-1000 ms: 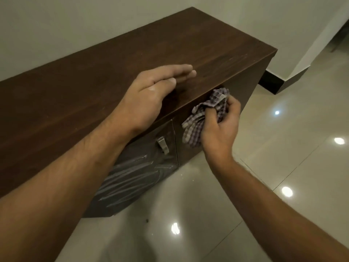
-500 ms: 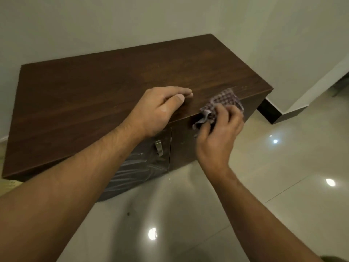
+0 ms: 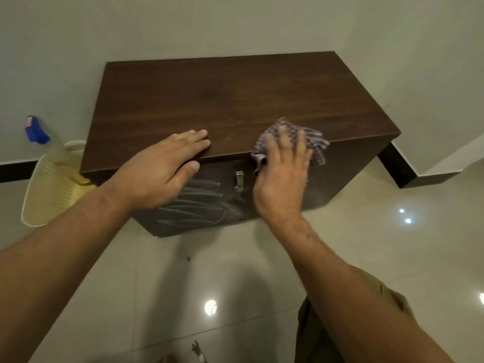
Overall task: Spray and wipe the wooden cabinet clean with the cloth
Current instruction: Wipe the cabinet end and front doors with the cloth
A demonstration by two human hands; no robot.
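right hand (image 3: pixel 282 176), fingers (image 3: pixel 301 144) spread flat, pressing cloth (image 3: pixel 314 145) on cabinet (image 3: pixel 235 100) front edge; left hand (image 3: pixel 162 166) flat beside, holding nothing. Streaks on left door (image 3: pixel 204 205) (wiped, I'd guess), rest probably to go.

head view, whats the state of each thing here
cabinet, doors closed, left door streaked
cloth, crumpled, pressed on the top's front edge
left hand, flat on the cabinet top
right hand, fingers spread, pressing the cloth
spray bottle, unheld, in the basket
basket, tilted beside the cabinet

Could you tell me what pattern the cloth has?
The small fabric cloth is checked, dark purple and white; head view.
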